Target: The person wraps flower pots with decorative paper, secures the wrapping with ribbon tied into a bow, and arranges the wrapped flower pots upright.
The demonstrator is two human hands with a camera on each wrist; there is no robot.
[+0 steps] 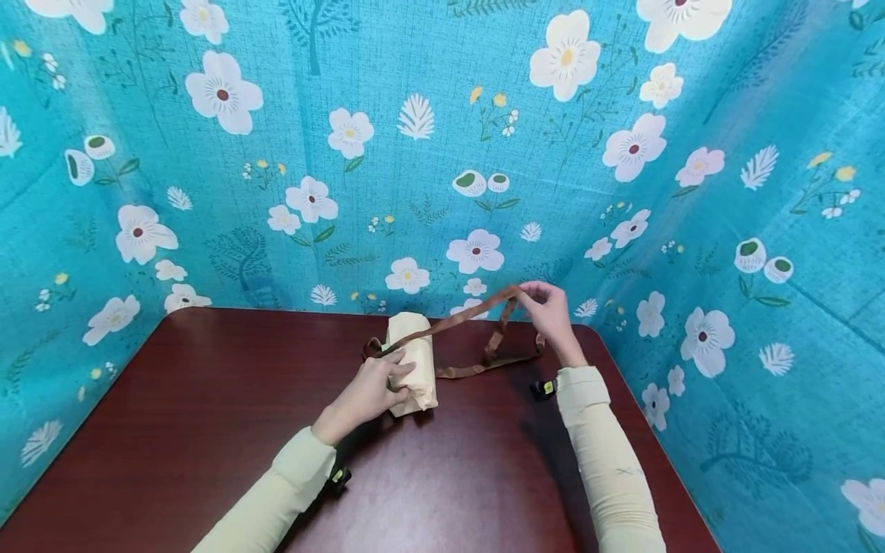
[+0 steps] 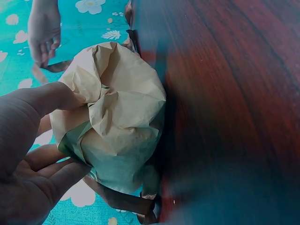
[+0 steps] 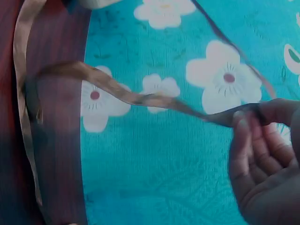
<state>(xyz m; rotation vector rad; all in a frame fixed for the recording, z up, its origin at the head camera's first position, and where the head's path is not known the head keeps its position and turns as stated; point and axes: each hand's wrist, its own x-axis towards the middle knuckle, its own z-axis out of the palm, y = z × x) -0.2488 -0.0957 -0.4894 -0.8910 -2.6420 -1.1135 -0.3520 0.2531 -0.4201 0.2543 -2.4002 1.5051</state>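
Observation:
A cylindrical package (image 1: 420,367) wrapped in cream paper lies near the table's back edge. Its gathered, twisted paper end (image 2: 110,105) faces the left wrist camera. My left hand (image 1: 368,390) grips the package from the left, thumb and fingers spread around its side. A long brown satin ribbon (image 1: 465,316) runs across the package and up to the right. Between thumb and fingertips, my right hand (image 1: 551,313) pinches this ribbon above the table. From the pinch the free length hangs down, and a slack stretch (image 1: 462,372) lies on the tabletop right of the package.
The dark red-brown tabletop (image 1: 207,430) has its back edge against a blue floral cloth (image 1: 415,153) that also rises on both sides. Small black devices sit beneath the wrists, one by the right sleeve (image 1: 601,430).

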